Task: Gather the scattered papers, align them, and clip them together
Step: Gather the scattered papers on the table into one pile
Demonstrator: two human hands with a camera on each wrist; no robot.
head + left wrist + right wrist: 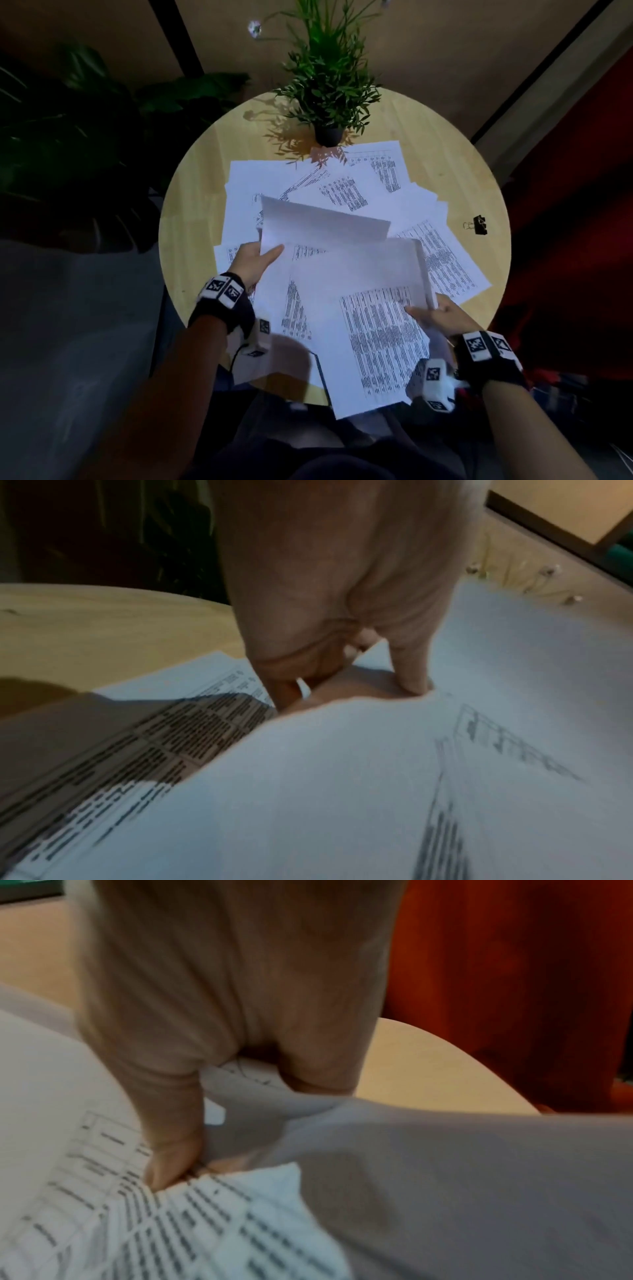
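Several white printed sheets [346, 192] lie fanned over the round wooden table [191, 219]. My left hand [255, 260] pinches the left edge of a lifted sheet [322, 226], thumb on top; the left wrist view shows the thumb [411, 674] pressed on that paper [342, 777]. My right hand [435, 315] pinches the right edge of a printed sheet [376, 342] that hangs past the table's near edge; in the right wrist view its thumb [171, 1156] presses on the printed paper [205, 1218]. A black binder clip [479, 224] lies alone at the table's right side.
A small potted green plant [329, 96] stands at the far side of the table, its pot touching the top sheets. Dark leafy plants [85, 120] stand left of the table. Something red [575, 222] stands to the right. My lap is below the near edge.
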